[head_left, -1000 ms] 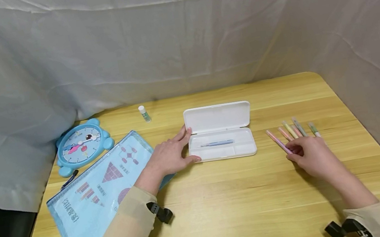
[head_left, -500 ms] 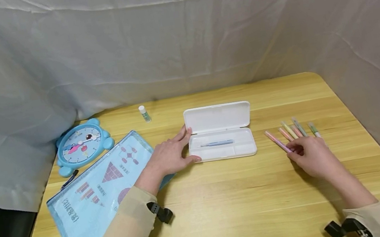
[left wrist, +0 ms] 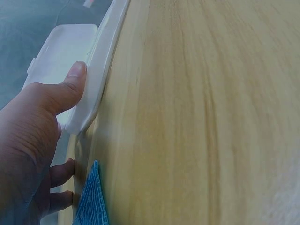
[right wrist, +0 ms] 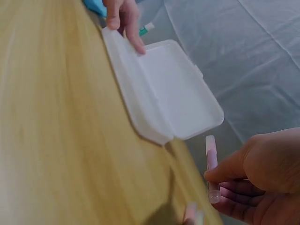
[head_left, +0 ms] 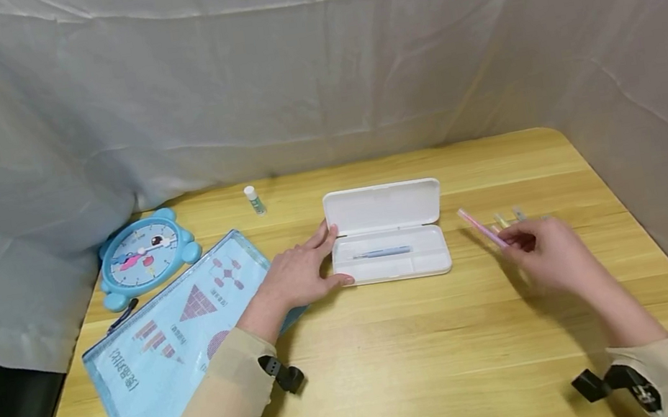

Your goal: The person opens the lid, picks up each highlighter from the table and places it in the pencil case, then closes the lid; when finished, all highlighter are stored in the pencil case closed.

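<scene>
A white pencil case (head_left: 431, 262) lies with its lid raised and a slim blue pen (head_left: 382, 252) inside its base. My left hand (head_left: 295, 276) is at its left end, thumb touching the near corner and extended forefinger at the lid's lower edge. In the left wrist view the thumb (left wrist: 70, 86) lies against the case's rim. My right hand (head_left: 544, 252) pinches a pink-and-purple marker (head_left: 480, 227) between thumb and fingers, tilted above the table to the right of the case. Several other markers (head_left: 519, 213) lie behind and under that hand, mostly hidden by it.
Partly under the left forearm lies a blue zip pouch (head_left: 165, 344) with printed figures. Behind it is a blue toy clock (head_left: 146, 254). A small glue stick (head_left: 254, 200) stands near the table's back edge. Grey cloth (head_left: 314, 80) hangs behind.
My right hand has lifted the pink-and-purple marker off the table, away from the other markers, and moved it slightly toward the case. My left hand stays in place.
</scene>
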`<act>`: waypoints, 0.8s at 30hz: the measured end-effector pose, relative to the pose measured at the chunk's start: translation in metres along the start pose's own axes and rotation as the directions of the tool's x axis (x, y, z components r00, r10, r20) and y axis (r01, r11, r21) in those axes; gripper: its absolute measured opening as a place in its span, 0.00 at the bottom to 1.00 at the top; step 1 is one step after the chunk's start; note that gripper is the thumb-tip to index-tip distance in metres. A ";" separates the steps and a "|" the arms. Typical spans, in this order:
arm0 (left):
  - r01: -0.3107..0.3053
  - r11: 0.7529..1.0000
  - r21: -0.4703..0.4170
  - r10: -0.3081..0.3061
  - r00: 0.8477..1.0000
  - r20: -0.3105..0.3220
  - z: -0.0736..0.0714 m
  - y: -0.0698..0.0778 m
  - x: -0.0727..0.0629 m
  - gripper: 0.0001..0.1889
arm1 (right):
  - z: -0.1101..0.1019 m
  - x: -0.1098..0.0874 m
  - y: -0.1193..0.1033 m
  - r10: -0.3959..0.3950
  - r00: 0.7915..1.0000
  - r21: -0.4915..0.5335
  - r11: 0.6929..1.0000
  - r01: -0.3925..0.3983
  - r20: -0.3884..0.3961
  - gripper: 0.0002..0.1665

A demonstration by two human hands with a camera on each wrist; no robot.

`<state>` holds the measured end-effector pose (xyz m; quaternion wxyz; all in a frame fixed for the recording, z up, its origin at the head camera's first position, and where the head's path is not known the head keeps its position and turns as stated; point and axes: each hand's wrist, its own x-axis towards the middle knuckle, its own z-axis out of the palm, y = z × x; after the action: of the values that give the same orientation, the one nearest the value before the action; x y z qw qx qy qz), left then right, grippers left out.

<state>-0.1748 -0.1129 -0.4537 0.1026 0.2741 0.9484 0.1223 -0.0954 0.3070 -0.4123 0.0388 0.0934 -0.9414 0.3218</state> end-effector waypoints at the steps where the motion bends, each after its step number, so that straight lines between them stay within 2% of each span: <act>1: 0.001 1.000 -0.002 -0.001 1.000 0.000 0.000 0.000 0.000 0.53 | -0.001 0.002 -0.002 -0.009 1.000 0.001 1.000 0.009 -0.001 0.09; 7: 0.009 1.000 0.001 -0.009 1.000 0.003 0.001 -0.001 0.000 0.53 | -0.002 0.017 -0.017 -0.059 0.998 -0.037 0.998 0.059 0.008 0.10; 12: 0.009 1.000 0.002 -0.009 1.000 0.004 0.001 -0.001 0.000 0.53 | 0.002 0.030 -0.030 -0.088 0.995 -0.015 0.996 0.089 0.045 0.10; 24: 0.006 1.000 0.004 -0.006 1.000 0.002 0.001 -0.001 0.000 0.53 | 0.029 0.062 -0.052 -0.202 0.974 0.052 0.979 0.197 0.100 0.09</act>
<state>-0.1751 -0.1131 -0.4553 0.1034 0.2716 0.9493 0.1197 -0.1457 0.2401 -0.3960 0.0193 0.2050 -0.9210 0.3307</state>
